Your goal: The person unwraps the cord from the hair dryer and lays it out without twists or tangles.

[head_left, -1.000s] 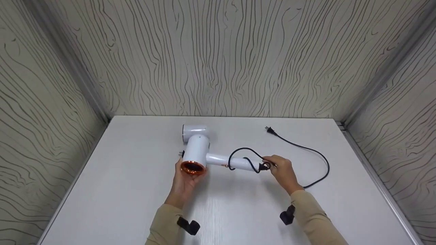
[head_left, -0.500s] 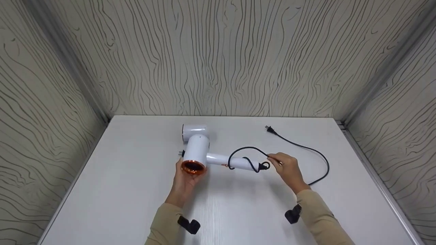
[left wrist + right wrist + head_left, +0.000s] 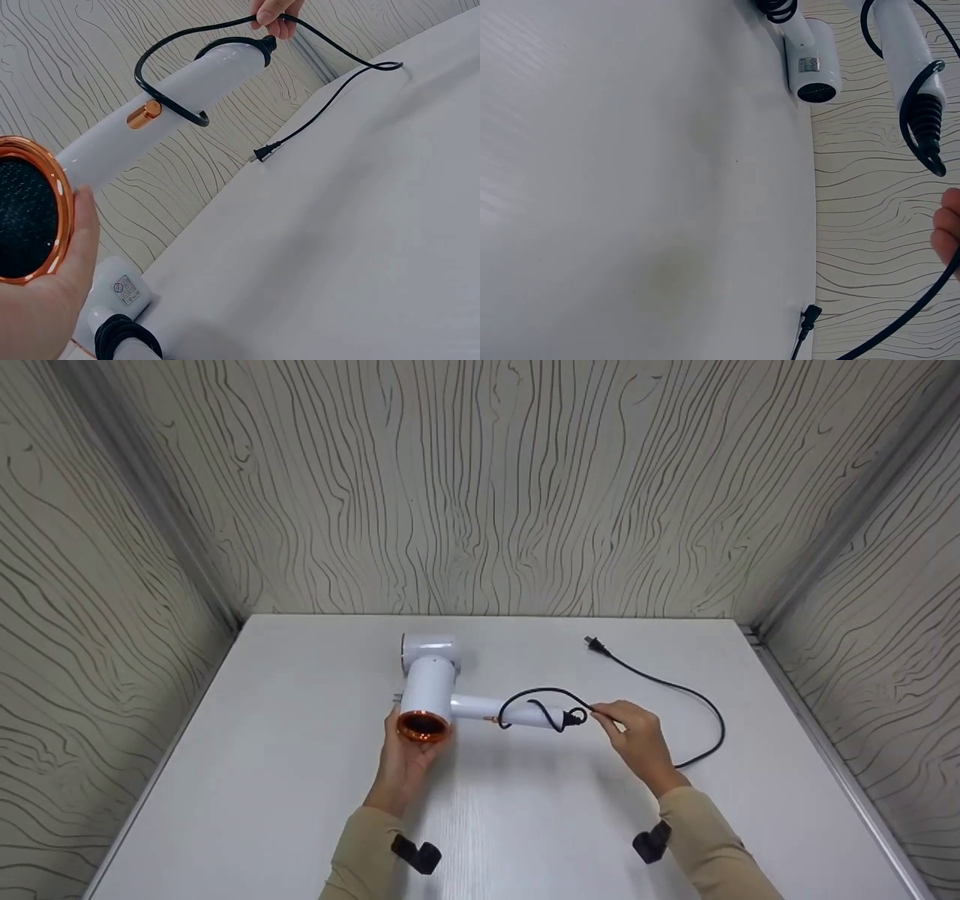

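Observation:
My left hand (image 3: 403, 771) holds a white hair dryer (image 3: 429, 686) by its barrel, raised off the table, with its copper rim facing me. Its handle (image 3: 150, 120) points right, and the black cord (image 3: 166, 39) winds loosely round it. Beyond the handle's end my right hand (image 3: 637, 742) pinches the cord between thumb and fingers. From there the cord drops to the table and curves back to its plug (image 3: 596, 646). In the right wrist view only a few fingertips (image 3: 946, 223) show, beside the cord.
A second white hair dryer (image 3: 431, 649) lies on the white table (image 3: 300, 750) behind the held one. Black cord (image 3: 124, 334) is coiled round its handle in the left wrist view. Wood-patterned walls (image 3: 465, 510) stand at the back and both sides.
My right hand has moved a little to the right, away from the handle's end, still pinching the cord. The held hair dryer has shifted slightly left. The plug has stayed in place.

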A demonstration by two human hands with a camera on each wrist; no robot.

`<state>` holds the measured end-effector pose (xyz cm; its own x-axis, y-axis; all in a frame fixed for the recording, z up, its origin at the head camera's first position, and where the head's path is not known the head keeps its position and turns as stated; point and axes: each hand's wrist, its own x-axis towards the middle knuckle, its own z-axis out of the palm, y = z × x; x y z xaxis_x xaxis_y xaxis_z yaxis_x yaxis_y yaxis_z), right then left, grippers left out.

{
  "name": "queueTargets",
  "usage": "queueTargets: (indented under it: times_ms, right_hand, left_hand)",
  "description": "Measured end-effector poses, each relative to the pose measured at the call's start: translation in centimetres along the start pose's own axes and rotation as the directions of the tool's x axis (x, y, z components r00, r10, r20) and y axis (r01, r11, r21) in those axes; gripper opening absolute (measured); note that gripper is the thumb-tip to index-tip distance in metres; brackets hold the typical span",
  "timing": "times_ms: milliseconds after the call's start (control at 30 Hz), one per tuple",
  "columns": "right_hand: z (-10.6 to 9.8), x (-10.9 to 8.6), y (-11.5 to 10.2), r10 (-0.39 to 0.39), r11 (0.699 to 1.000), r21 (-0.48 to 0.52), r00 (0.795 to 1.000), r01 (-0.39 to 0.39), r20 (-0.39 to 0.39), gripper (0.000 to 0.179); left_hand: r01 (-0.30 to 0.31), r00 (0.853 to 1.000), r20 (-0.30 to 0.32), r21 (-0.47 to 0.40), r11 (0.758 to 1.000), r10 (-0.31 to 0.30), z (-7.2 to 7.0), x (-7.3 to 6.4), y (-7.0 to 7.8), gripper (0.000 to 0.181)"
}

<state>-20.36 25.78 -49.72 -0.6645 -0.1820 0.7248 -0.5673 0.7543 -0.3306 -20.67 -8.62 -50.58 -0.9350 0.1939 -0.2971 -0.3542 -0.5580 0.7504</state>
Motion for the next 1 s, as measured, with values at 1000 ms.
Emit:
queueTargets:
  times_ms: [1000]
  right_hand:
    - [-0.1,-1.8,-0.5,-0.043,0.999,-0.008,0.998,0.044,0.050,0.023]
  left_hand:
    - [-0.018,0.999,-0.043,-0.010,1.000,0.018,0.2,0.2,0.3,0.064]
